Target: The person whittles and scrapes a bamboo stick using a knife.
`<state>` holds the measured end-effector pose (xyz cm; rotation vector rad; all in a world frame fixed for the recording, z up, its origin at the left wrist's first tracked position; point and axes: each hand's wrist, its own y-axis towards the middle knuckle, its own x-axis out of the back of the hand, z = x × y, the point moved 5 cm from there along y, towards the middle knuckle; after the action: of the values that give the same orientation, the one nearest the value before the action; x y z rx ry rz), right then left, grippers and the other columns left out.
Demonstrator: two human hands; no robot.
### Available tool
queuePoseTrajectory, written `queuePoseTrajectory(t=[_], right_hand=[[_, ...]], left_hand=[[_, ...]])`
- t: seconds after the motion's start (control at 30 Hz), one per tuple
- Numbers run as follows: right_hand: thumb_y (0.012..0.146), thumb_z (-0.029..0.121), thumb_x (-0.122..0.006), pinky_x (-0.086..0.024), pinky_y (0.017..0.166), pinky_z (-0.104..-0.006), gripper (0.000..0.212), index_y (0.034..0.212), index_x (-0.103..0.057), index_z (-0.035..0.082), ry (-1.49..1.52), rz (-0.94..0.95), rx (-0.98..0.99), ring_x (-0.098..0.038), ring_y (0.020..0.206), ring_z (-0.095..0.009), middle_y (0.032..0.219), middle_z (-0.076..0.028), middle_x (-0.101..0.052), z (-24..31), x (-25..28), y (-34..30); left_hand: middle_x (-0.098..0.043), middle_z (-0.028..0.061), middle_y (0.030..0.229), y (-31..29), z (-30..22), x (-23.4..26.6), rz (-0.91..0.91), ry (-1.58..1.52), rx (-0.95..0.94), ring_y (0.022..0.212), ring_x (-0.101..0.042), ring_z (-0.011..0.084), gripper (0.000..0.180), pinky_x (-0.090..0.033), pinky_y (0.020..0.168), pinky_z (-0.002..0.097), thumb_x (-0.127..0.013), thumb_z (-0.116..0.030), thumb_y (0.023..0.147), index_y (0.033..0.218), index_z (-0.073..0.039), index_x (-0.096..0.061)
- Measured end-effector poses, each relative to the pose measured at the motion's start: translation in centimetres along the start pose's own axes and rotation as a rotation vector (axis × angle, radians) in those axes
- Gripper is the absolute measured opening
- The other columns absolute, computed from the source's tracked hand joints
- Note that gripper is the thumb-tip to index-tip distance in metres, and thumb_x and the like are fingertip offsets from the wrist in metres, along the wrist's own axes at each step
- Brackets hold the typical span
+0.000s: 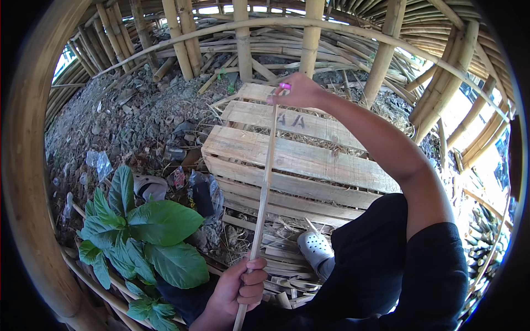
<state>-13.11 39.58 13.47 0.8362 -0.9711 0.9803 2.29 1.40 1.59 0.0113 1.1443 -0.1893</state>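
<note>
A long, thin bamboo strip (267, 176) runs from the lower middle up over the wooden slatted crate (326, 160). My left hand (238, 289), low in the view, is wrapped in a fist round the near part of the strip. With my arm stretched out, my right hand (300, 91) is closed at the strip's far end, above the far slats of the crate. A small bright pink thing (285, 86) shows at its fingers, too small to make out.
A leafy green plant (138, 231) grows at the left. My foot in a grey clog (316, 249) rests by the crate's near side, among bamboo offcuts (284, 284). Bamboo posts (243, 41) and a curved rail stand beyond. Plastic litter (99, 164) lies on the rubble.
</note>
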Motion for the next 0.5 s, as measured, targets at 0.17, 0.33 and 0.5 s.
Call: queuePoseTrajectory(t=[0.17, 0.33, 0.5], right_hand=[[0.075, 0.042, -0.071, -0.052, 0.077, -0.0399, 0.033, 0.083, -0.071, 0.009, -0.116, -0.022, -0.011, -0.066, 0.083, -0.031, 0.087, -0.016, -0.067, -1.4, -0.4, -0.7], [0.075, 0.029, -0.068, -0.053, 0.076, -0.0431, 0.025, 0.081, -0.068, 0.005, -0.156, -0.058, -0.061, -0.066, 0.084, -0.034, 0.087, -0.019, -0.067, -1.8, -0.4, -1.3], [0.075, 0.031, -0.068, -0.053, 0.077, -0.0434, 0.031, 0.084, -0.066, 0.001, -0.178, -0.047, -0.072, -0.066, 0.085, -0.035, 0.086, -0.022, -0.066, -2.5, -0.2, -1.4]], left_hand=[[-0.027, -0.0058, 0.057, 0.9, 0.6, 0.3, -0.085, 0.030, -0.032, 0.038, -0.019, 0.0025, 0.023, -0.016, 0.030, 0.0195, -0.033, -0.024, 0.101, 0.084, -0.012, -0.043], [-0.027, -0.0059, 0.057, 1.3, 0.8, 0.6, -0.100, 0.041, -0.022, 0.038, -0.019, 0.0023, 0.022, -0.015, 0.029, 0.0194, -0.033, -0.023, 0.101, 0.085, -0.012, -0.042], [-0.027, -0.0061, 0.058, 1.5, 0.9, 0.6, -0.099, 0.048, -0.017, 0.038, -0.019, 0.0020, 0.021, -0.015, 0.029, 0.0191, -0.032, -0.022, 0.101, 0.085, -0.012, -0.042]])
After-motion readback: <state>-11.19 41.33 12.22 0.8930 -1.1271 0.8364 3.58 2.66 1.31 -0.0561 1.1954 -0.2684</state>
